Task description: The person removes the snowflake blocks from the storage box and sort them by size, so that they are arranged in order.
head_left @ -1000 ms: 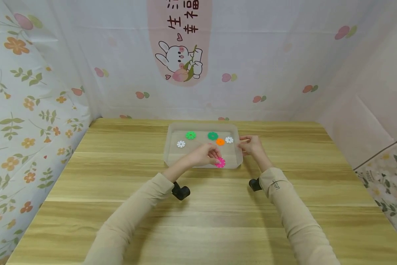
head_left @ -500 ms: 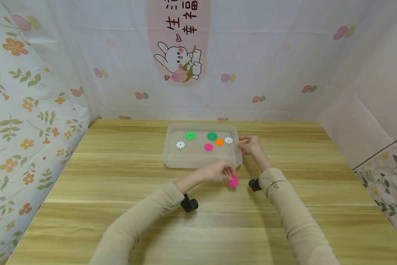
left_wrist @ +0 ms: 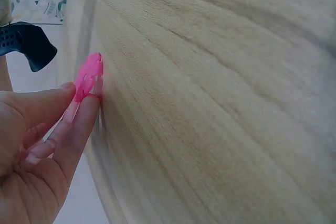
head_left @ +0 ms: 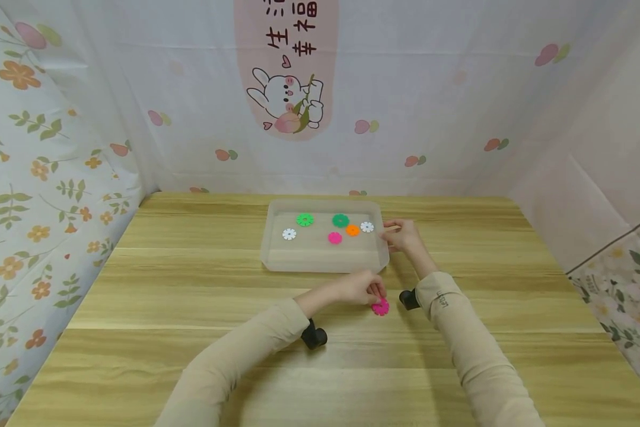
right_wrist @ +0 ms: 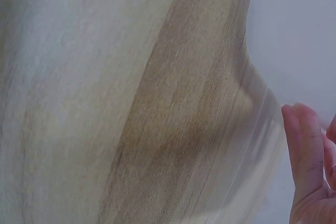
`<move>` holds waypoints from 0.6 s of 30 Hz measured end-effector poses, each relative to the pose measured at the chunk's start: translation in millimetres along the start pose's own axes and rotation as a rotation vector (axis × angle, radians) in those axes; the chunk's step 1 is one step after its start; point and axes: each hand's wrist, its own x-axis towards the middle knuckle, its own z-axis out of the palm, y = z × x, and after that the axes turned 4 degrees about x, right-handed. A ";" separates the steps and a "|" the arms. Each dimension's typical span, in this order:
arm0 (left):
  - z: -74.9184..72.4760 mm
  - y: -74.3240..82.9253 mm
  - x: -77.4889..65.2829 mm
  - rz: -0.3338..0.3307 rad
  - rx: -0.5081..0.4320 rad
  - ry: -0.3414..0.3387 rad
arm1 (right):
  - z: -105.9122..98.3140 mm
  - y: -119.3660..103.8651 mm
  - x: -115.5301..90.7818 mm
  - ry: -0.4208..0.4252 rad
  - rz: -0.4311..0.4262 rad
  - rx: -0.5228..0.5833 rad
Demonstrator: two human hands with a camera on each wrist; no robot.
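Note:
A pink snowflake disc (head_left: 381, 306) is pinched between the thumb and fingers of my left hand (head_left: 359, 288), just above the tabletop in front of the tray. In the left wrist view the pink disc (left_wrist: 90, 76) stands nearly edge-on at my fingertips. My right hand (head_left: 403, 235) holds the right side of the translucent plastic tray (head_left: 320, 261). Its fingers (right_wrist: 308, 148) lie fairly straight against the tray wall in the right wrist view, with the thumb partly cut off. Inside the tray lie a bright green disc (head_left: 305, 219), a dark green disc (head_left: 340, 220) and several others.
Also in the tray are an orange disc (head_left: 353, 230), another pink disc (head_left: 334, 238) and two white discs, one at the left (head_left: 289, 234), one at the right (head_left: 367, 227). The wooden table (head_left: 320, 379) reaches back to a printed cloth (head_left: 421, 107). Black wrist devices (head_left: 314, 336) sit below both wrists.
My left hand has moved out of the tray toward the near right, carrying the pink disc over the table. The other pink disc in the tray has come into view. My right hand stays put.

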 end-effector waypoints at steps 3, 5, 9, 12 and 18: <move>-0.6 1.3 0.5 -0.007 0.012 0.010 | -1.0 0.2 0.8 0.005 0.001 0.006; -1.8 2.2 -0.2 -0.009 0.021 0.014 | -1.6 0.5 1.3 0.009 0.004 0.010; -11.1 3.6 -4.1 -0.006 0.032 0.032 | -2.0 0.4 1.0 0.004 0.006 0.021; -25.6 1.8 -7.3 0.000 0.027 0.082 | -2.0 0.1 0.3 -0.003 -0.001 0.019; -62.5 -17.2 -9.4 -0.143 -0.018 0.300 | 0.6 0.8 -0.8 -0.002 0.006 0.027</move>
